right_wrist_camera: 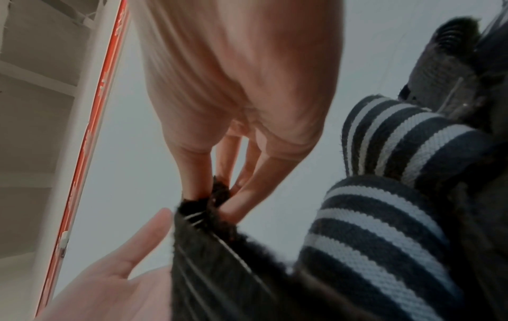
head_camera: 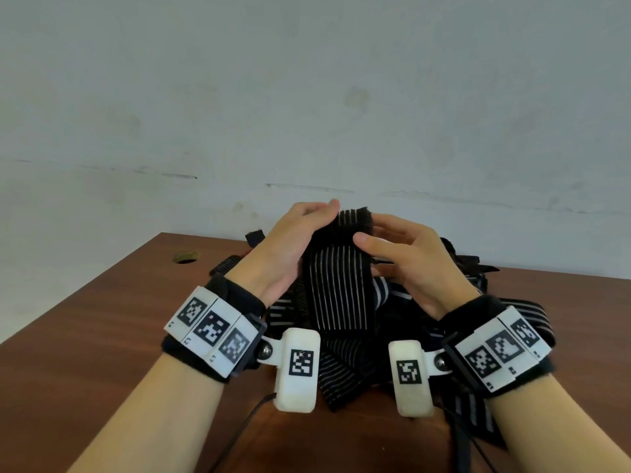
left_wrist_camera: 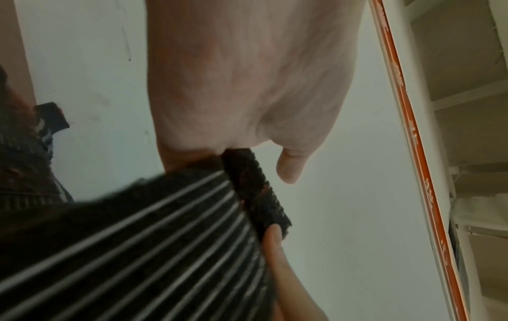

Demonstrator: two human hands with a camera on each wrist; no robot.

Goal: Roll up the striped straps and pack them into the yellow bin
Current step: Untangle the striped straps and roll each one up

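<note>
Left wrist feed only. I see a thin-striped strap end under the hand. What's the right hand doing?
Observer: Head view: the right hand holds the same strap at its top end, opposite the left hand.
Operator: Strap off the table?
Observer: Only its top end is raised. The rest hangs into a pile of straps on the brown table.
Operator: Rolled yet?
Observer: Right wrist view: the fingers pinch the fuzzy black end, and I can see no roll.
</note>
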